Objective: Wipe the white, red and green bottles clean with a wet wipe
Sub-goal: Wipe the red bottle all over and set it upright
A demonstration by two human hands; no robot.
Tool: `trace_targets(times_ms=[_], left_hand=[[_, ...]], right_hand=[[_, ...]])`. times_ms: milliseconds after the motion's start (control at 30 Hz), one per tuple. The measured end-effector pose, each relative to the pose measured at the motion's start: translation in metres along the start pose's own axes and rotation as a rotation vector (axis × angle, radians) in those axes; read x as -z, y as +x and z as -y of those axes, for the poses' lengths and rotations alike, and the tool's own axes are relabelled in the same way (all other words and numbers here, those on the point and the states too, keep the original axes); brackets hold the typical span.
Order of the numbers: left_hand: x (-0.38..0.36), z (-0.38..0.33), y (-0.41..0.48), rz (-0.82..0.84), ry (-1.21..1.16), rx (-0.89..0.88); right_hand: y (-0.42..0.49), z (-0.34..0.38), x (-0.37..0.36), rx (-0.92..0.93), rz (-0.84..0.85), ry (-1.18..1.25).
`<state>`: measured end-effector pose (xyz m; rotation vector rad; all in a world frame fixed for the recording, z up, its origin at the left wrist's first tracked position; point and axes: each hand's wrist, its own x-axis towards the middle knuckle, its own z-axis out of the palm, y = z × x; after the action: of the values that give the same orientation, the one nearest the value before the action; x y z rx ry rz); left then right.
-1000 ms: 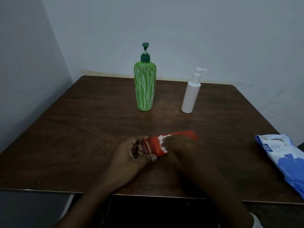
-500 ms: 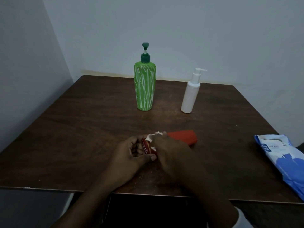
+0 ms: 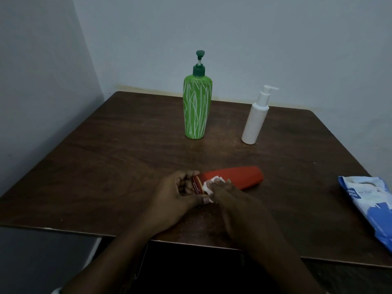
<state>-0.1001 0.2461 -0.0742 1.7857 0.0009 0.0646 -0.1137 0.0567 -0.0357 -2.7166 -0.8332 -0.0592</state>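
Note:
A red bottle (image 3: pixel 237 177) lies on its side near the front of the brown table (image 3: pixel 106 170). My left hand (image 3: pixel 176 194) grips its cap end, fingers and thumb curled round it. My right hand (image 3: pixel 231 200) presses a white wet wipe (image 3: pixel 209 186) against the bottle close to that cap end. Further back a tall green pump bottle (image 3: pixel 197 107) with white streaks stands upright. To its right stands a smaller white pump bottle (image 3: pixel 255 122), also upright.
A blue and white pack of wet wipes (image 3: pixel 369 204) lies at the table's right edge. Grey walls close in behind and to the left of the table. The front edge runs just under my wrists.
My right hand slid the wipe left along the red bottle to the cap end, uncovering more of the red body. My left hand kept its grip.

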Motion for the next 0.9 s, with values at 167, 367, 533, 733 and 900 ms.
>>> trace_targets(times_ms=[167,367,533,733,900], left_hand=[[-0.001,-0.003,-0.005,0.012,0.032,-0.009],[0.0,-0.006,-0.005,0.003,0.002,-0.008],[0.0,-0.005,-0.004,0.004,0.0,-0.015],[-0.001,-0.004,-0.006,0.014,0.043,-0.041],[-0.006,0.0,-0.007,-0.003,0.043,-0.056]], right_hand=[[0.048,0.009,0.012,-0.11,0.033,0.046],[0.024,0.008,0.002,-0.059,-0.033,0.031],[-0.007,0.005,-0.022,0.025,-0.208,0.006],[0.033,0.01,0.003,-0.113,-0.008,0.067],[0.034,-0.032,0.027,-0.306,-0.097,0.053]])
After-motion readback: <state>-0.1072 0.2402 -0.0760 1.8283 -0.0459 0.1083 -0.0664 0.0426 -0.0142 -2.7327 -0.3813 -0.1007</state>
